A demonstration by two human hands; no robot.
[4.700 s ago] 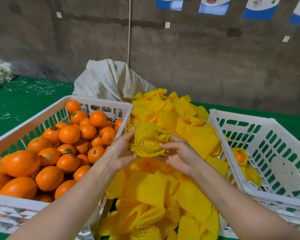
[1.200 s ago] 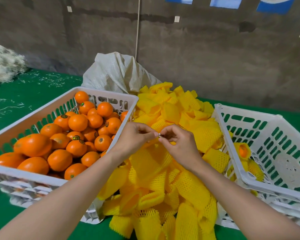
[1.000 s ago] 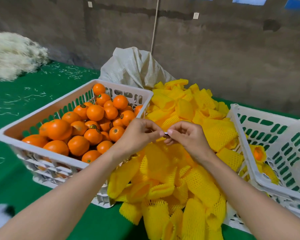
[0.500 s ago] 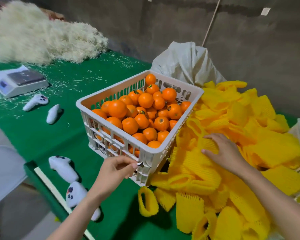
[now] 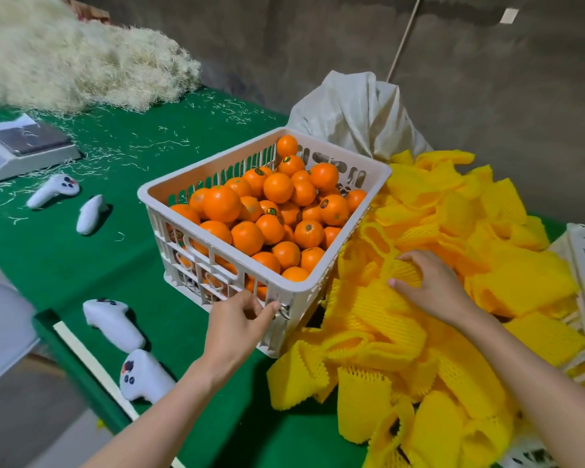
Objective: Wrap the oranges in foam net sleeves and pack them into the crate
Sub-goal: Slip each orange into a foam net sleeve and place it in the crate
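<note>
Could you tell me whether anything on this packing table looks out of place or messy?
Yes. Four white handheld controllers lie on the green table left of the crate of oranges, unrelated to packing. Pale straw-like shreds are scattered beside the scale, and the foam net sleeves sprawl loosely.

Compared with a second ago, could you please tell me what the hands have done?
They parted. The left hand dropped to the near wall of the orange crate, fingers at its slots. The right hand settled onto the foam sleeves. Oranges stayed put.
</note>
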